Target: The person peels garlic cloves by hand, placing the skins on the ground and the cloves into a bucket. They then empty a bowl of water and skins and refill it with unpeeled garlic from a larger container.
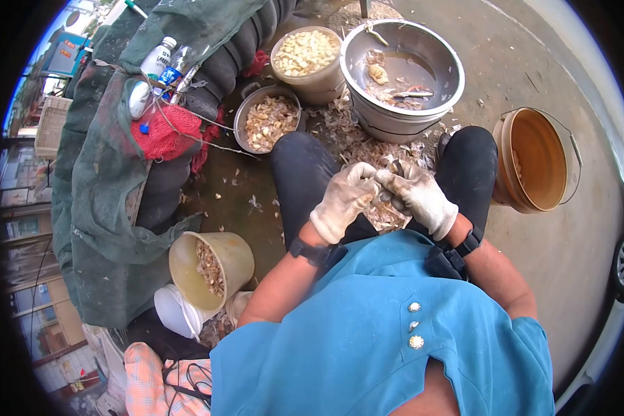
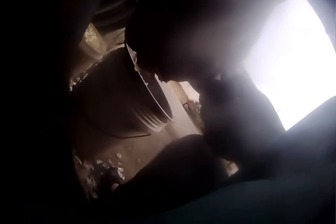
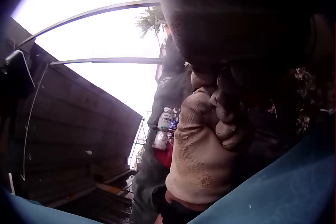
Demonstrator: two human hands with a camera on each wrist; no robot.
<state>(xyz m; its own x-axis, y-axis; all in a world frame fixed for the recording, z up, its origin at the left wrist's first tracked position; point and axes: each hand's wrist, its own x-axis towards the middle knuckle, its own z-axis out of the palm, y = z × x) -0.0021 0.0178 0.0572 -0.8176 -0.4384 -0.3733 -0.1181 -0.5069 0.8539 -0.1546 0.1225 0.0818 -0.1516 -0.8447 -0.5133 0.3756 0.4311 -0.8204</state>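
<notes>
The gloved left hand [image 1: 343, 201] and right hand [image 1: 421, 197] are brought together above the scattered peelings [image 1: 385, 216], their fingers curled narrowly; whether anything is gripped cannot be told. Pale cloves [image 1: 306, 53] are held in a tub [image 1: 323, 89] ahead, beside a metal basin [image 1: 455, 84] set on a bucket [image 1: 385, 123].

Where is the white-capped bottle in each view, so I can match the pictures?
Head: the white-capped bottle is upper left, above the red netting.
Left wrist: not visible in this dark picture.
Right wrist: near the middle, again above the netting.
Landmark: the red netting, seen in the head and right wrist views only.
</notes>
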